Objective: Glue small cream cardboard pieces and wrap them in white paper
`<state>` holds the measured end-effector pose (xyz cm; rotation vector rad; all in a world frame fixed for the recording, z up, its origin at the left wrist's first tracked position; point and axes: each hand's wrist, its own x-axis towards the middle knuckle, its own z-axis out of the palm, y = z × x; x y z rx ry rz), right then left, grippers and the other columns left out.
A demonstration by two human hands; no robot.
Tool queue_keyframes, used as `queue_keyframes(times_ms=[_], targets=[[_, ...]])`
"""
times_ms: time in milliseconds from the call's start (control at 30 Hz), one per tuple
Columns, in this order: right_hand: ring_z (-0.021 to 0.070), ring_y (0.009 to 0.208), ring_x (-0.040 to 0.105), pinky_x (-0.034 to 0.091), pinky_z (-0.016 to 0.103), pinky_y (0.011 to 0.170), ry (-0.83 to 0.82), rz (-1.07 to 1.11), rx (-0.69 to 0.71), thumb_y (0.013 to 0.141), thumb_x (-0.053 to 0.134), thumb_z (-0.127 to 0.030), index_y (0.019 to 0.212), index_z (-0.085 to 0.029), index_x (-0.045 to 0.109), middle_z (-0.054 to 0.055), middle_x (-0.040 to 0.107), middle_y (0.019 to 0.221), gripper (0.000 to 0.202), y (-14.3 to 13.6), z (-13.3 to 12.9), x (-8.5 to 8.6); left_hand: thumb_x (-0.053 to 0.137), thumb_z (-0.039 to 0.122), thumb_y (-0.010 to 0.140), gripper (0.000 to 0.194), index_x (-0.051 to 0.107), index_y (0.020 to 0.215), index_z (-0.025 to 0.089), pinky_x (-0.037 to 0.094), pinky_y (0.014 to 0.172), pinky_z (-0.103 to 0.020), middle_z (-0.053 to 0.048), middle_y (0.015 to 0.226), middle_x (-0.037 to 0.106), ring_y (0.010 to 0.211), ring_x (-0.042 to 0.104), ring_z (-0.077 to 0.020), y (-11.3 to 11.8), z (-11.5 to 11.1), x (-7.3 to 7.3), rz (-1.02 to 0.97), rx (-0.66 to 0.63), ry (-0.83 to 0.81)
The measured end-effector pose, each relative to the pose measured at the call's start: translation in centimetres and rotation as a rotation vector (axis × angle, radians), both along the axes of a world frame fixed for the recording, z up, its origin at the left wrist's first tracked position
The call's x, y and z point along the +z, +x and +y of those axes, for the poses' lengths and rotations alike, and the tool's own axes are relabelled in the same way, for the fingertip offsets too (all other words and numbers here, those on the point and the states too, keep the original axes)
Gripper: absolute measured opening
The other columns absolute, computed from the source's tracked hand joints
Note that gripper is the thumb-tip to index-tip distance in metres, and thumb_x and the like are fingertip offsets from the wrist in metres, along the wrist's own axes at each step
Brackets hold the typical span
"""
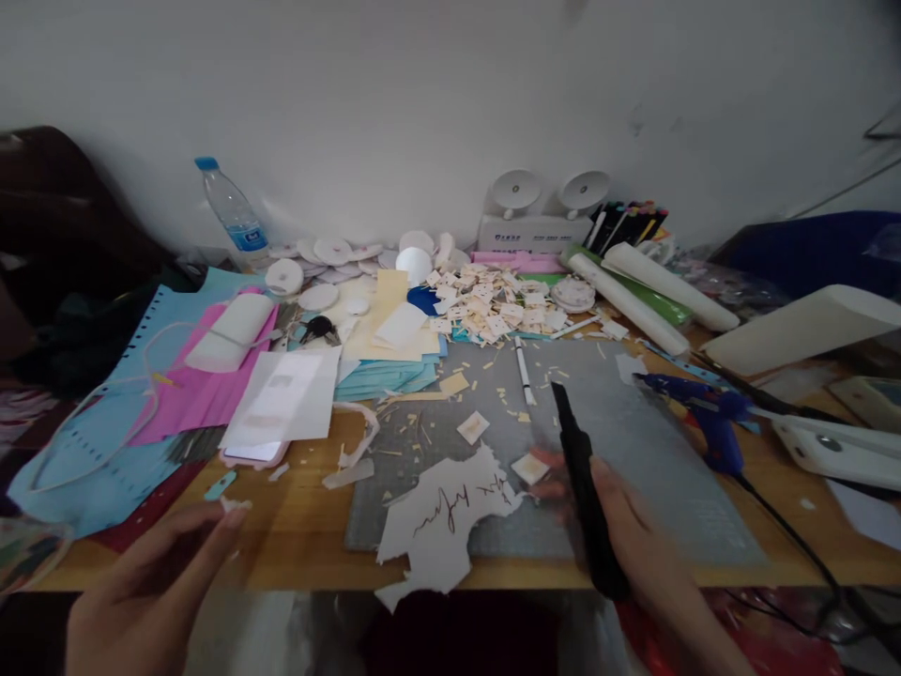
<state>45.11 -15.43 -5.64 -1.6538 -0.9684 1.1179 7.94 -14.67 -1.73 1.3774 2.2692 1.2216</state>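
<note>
Left hand point(151, 587) is held near, fingers loosely spread, nothing gripped; right hand point(637, 535) is closed round a black cutter point(586, 488), angled over the grey mat point(633, 451) beside the torn paper point(443, 516) for cutting

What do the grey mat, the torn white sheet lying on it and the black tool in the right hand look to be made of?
Grey mat: likely matte plastic or rubber cutting mat, flat with faint printed marks. Torn white sheet: paper, thin, with ragged edges and handwriting. Black tool, held in the right hand: seemingly dull black plastic; motion blur leaves it uncertain.
</note>
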Motion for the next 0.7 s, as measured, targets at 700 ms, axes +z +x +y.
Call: queue_keyframes(times_ms=[700], targets=[[0.0208,0.092,0.067,0.058,0.032,0.074,0.046,0.251,0.042,0.087,0.044,-0.06,0.115,-0.026,0.06,0.005,0.053,0.137,0.047,-0.3,0.9,0.0,0.053,0.034,0.087,0.024,0.063,0.1,0.017,0.048,0.083,-0.042,-0.008,0.09,0.062,0.086,0.059,-0.0239,2.9,2.9,-1.0,0.509,-0.45,0.22]])
